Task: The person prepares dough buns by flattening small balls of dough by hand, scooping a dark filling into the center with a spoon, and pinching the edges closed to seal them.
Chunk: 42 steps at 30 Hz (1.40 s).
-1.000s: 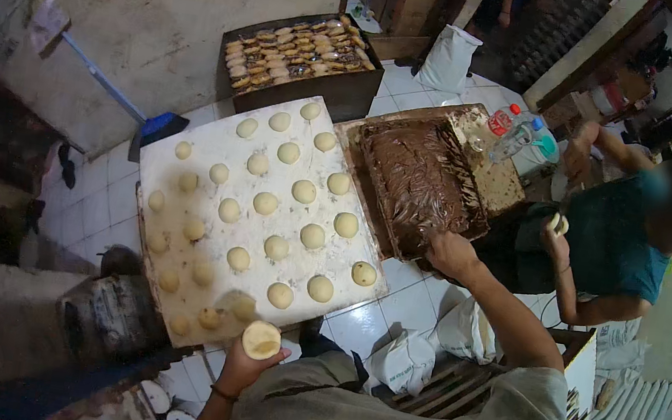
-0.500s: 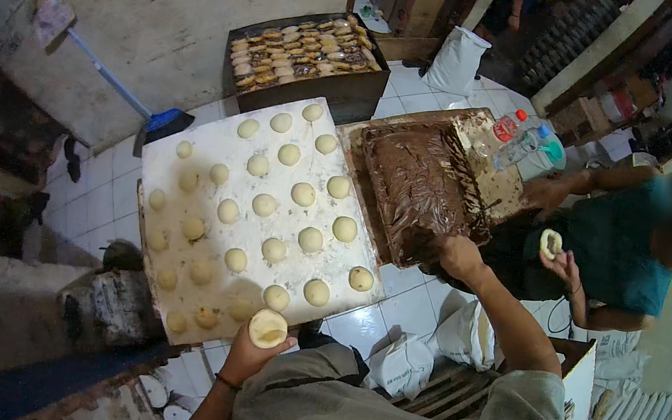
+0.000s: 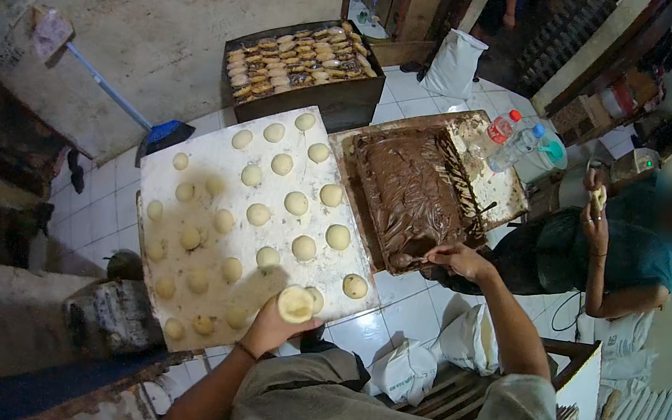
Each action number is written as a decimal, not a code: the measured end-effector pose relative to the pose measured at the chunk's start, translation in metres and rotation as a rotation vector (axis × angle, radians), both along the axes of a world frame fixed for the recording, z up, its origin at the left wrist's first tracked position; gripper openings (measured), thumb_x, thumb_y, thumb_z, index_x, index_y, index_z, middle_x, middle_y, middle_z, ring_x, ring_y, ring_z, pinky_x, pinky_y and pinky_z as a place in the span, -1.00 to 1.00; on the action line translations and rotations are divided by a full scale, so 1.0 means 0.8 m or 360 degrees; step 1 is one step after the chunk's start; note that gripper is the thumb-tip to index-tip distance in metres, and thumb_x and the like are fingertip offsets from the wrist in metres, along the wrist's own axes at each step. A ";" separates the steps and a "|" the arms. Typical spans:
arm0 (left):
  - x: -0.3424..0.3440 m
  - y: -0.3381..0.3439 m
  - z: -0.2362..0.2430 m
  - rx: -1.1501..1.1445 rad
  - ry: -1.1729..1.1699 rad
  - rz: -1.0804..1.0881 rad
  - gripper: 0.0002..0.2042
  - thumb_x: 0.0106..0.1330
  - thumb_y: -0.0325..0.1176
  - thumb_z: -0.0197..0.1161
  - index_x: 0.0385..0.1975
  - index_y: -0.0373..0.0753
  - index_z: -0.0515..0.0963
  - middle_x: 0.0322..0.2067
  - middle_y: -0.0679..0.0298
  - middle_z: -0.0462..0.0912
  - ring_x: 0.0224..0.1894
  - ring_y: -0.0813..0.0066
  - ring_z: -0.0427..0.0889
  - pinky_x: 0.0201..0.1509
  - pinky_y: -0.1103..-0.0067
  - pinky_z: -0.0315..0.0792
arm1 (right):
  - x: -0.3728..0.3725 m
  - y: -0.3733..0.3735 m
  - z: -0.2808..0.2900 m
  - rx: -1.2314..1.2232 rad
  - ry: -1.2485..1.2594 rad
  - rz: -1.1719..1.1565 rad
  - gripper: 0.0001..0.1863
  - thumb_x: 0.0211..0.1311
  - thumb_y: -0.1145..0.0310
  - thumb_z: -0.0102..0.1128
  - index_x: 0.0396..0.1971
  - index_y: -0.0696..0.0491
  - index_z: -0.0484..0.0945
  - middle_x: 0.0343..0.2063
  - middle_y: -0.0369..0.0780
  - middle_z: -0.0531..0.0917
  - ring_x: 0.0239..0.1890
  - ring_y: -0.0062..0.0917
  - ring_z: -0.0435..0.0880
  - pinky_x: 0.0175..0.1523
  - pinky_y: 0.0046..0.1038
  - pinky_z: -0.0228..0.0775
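Observation:
My left hand (image 3: 273,330) is wrapped round a pale piece of dough (image 3: 295,303) hollowed into a cup, over the near edge of a floured board. Several round dough balls (image 3: 297,203) are spread across the board (image 3: 230,135), and the held dough partly covers one. My right hand (image 3: 466,263) is closed on the handle of a spoon (image 3: 406,260). The spoon's bowl, brown with chocolate paste, is at the near edge of a tray of chocolate paste (image 3: 409,182).
A co-worker (image 3: 615,241) at the right holds a dough piece (image 3: 598,198) with both hands raised. Two plastic bottles (image 3: 502,130) stand beyond the paste. A dark box of filled buns (image 3: 305,60) sits at the back. White sacks (image 3: 404,366) lie near my legs; a broom (image 3: 166,133) leans left.
My left hand has moved up and right with the dough cup. My right hand has drawn back slightly, bringing the spoon into sight. The co-worker's hands have come together around the dough.

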<state>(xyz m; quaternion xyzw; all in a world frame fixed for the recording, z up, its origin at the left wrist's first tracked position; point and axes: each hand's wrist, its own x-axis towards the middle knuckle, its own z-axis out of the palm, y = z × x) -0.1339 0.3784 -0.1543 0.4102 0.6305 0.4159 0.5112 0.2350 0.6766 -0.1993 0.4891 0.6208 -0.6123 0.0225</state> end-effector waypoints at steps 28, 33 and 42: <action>0.046 0.126 0.064 0.0009 -0.0742 -0.0830 -0.54 0.13 -0.46 0.62 0.02 -0.27 0.59 -0.10 0.36 0.70 -0.01 0.58 0.64 0.09 0.61 0.51 | -0.083 -0.190 0.218 0.1908 0.0134 0.0620 -0.71 0.07 0.46 0.54 -0.15 -0.04 0.84 -0.59 -0.29 0.38 -0.50 -0.44 0.42 -0.39 -0.37 0.25; 0.033 0.106 0.046 0.0164 -0.0263 -0.0757 -0.52 0.13 -0.32 0.64 0.02 -0.28 0.60 -0.10 0.33 0.73 -0.07 0.59 0.65 0.10 0.59 0.51 | -0.096 -0.174 0.261 0.1942 0.0118 0.0879 -0.82 0.10 0.40 0.51 -0.25 -0.02 0.83 -0.58 -0.26 0.43 -0.46 -0.36 0.52 -0.34 -0.28 0.33; 0.031 0.048 0.037 0.0169 -0.0606 -0.0328 -0.62 0.22 -0.33 0.62 -0.03 -0.29 0.65 -0.09 0.35 0.73 -0.04 0.66 0.63 0.13 0.63 0.53 | -0.046 -0.119 0.026 0.1747 -0.1026 0.0404 -0.78 0.32 0.21 0.31 -0.20 0.00 0.79 -0.31 -0.15 0.74 -0.14 -0.19 0.74 -0.09 -0.12 0.60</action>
